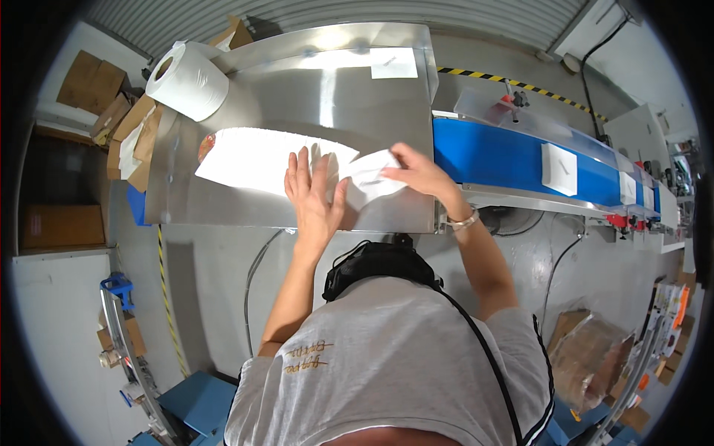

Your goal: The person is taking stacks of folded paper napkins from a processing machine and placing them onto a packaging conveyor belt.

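Observation:
A long white row of what look like thin, closely packed sheets or packets (249, 160) lies on the steel table (290, 97). My left hand (316, 197) rests on the right part of this row, its fingers stretched and spread. Just right of it, my right hand (416, 172) pinches the edge of a flat white square packet (372, 175). That packet is tilted at the row's right end, and I cannot tell whether it still touches the row. A small red-orange round thing (206, 147) shows at the row's left end.
A large white roll (187, 80) stands at the table's far left corner. Another white square (394, 63) lies at the back right. A blue conveyor belt (491, 152) adjoins the table's right side, carrying white packets (559, 169). Cardboard boxes (137, 141) stand left.

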Motion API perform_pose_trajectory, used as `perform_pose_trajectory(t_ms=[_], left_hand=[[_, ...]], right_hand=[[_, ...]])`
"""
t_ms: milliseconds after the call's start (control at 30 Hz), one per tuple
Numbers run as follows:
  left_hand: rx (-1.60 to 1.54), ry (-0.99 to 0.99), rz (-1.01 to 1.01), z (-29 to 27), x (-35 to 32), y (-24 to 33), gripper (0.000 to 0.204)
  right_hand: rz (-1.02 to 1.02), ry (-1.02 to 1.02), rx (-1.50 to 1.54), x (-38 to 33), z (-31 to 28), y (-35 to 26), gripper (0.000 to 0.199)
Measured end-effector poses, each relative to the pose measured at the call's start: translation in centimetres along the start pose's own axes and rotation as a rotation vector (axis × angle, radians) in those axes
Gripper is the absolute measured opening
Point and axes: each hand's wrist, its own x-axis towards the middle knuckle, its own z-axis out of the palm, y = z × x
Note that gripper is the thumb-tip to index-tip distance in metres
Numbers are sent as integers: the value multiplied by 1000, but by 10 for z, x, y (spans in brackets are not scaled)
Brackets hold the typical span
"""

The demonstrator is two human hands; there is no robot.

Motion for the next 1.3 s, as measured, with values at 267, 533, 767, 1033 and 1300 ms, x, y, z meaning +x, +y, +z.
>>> perform_pose_trajectory(t_ms=[267, 533, 767, 1033, 1300], left_hand=[[23, 46, -49, 9, 0, -12, 29], [39, 41, -47, 4, 3, -9, 29], [70, -78, 9, -1, 4, -4, 26], [44, 9, -84, -3, 0, -21, 31], [45, 12, -10, -3, 5, -26, 29]], right_hand=[[365, 907, -289, -56, -120, 53, 36], [119, 1053, -1321, -52, -115, 31, 65], [-272, -51, -405, 15, 6, -31, 52], [128, 215, 274, -8, -14, 25, 35], [495, 976, -831, -65, -146, 78, 59]])
